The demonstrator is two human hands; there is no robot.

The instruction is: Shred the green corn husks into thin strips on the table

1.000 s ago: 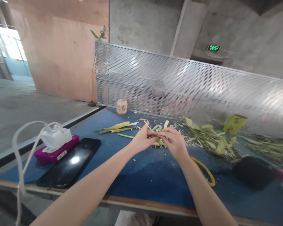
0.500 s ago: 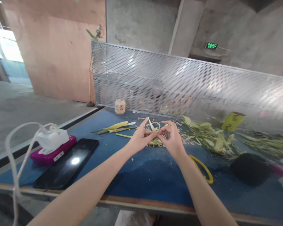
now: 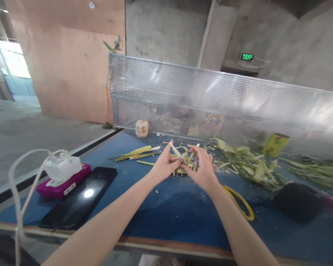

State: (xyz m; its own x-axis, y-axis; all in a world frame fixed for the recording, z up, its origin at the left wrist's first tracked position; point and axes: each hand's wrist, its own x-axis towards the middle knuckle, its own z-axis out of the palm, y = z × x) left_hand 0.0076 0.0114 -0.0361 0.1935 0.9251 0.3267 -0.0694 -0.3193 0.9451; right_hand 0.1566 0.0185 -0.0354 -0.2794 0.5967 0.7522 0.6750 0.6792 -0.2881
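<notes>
Both my hands meet over the middle of the blue table (image 3: 166, 214). My left hand (image 3: 163, 165) pinches a pale green leaf strip (image 3: 180, 154) between thumb and fingers. My right hand (image 3: 201, 167) holds the other side of the same curled strip, fingers closed on it. Small cut leaf scraps (image 3: 187, 168) lie on the table just under my hands. Yellow-handled scissors (image 3: 238, 205) lie beside my right forearm.
A black phone (image 3: 79, 197) and a pink tissue pack (image 3: 61, 177) with a white cord lie at the left. Long green stalks (image 3: 133, 152) lie behind my hands, a leaf pile (image 3: 246, 164) to the right. A perforated metal screen (image 3: 224, 103) closes the back. A dark object (image 3: 298, 201) sits right.
My hands drew slightly apart, then came together again on the leaf strip, which now curls up between them. The camera shifted a little.
</notes>
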